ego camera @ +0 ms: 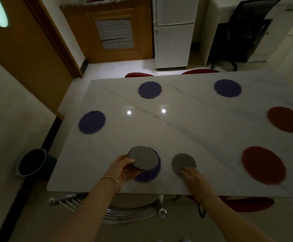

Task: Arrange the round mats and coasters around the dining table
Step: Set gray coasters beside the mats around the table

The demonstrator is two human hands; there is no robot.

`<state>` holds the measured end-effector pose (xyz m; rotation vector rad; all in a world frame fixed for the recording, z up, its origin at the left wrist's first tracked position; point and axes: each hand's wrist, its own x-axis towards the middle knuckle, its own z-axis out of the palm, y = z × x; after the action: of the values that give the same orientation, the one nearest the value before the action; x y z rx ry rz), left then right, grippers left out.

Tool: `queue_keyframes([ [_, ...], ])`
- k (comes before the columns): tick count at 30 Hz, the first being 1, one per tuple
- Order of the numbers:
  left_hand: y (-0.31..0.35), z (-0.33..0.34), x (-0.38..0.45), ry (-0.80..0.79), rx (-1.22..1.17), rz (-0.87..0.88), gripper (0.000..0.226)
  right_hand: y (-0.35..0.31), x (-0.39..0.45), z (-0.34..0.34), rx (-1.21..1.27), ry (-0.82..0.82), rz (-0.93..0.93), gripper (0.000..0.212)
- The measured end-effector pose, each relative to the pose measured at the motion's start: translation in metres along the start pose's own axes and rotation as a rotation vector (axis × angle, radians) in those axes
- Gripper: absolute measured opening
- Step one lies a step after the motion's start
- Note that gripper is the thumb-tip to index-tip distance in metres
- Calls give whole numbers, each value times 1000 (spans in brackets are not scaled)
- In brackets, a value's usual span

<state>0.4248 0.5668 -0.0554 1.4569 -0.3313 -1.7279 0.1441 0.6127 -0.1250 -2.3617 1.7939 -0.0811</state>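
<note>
My left hand [124, 169] holds a stack of grey coasters [144, 158] just above a purple round mat [149, 173] at the near edge of the marble table [177, 130]. My right hand [193, 175] rests its fingertips on a single grey coaster [183, 162] lying flat to the right of that mat. Three more purple mats lie around the table: at the left [92, 122], the far left [149, 89] and the far right [227, 88]. Two red mats lie on the right side, one farther [286, 119] and one nearer [263, 165].
Red chairs stand at the far edge [138, 74] and the near right [247, 204]. A metal chair back [130, 213] sits under the near edge. A dark bucket [31, 162] stands on the floor at the left. A white fridge [174, 32] is beyond the table.
</note>
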Motion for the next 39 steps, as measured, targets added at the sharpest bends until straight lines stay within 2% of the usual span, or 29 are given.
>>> queue_keyframes([
  [4, -5, 7, 4, -31, 2, -13, 20, -3, -2, 2, 16, 15, -25, 51],
  [6, -8, 11, 6, -43, -6, -27, 21, -6, -2, -2, 17, 24, -54, 43],
  [8, -8, 17, 8, -59, 1, -41, 21, -7, 0, -10, 143, 57, 7, 29],
  [11, -7, 38, 11, -107, 35, -48, 19, -6, 8, -43, 374, 326, 214, 26],
  [13, -4, 66, 10, -184, 66, -40, 20, -9, 12, -79, 416, 474, 210, 31],
  [14, -5, 83, 10, -225, 83, -39, 21, -11, 14, -99, 425, 485, 173, 35],
  [17, -5, 140, 5, -350, 137, -31, 25, -3, 13, -148, 376, 340, 95, 47],
  [19, -6, 177, -1, -438, 172, -37, 22, 16, 4, -171, 320, 292, 127, 45],
  [23, -12, 237, -13, -538, 194, -81, 27, 62, -12, -199, 313, 301, 183, 32],
  [29, -29, 310, -15, -602, 263, -67, 34, 140, -24, -214, 350, 313, 196, 18],
  [33, -51, 370, -6, -584, 323, -51, 34, 206, -28, -210, 381, 327, 209, 21],
  [39, -100, 456, 1, -403, 278, -26, 30, 313, -38, -213, 496, 325, 121, 16],
])
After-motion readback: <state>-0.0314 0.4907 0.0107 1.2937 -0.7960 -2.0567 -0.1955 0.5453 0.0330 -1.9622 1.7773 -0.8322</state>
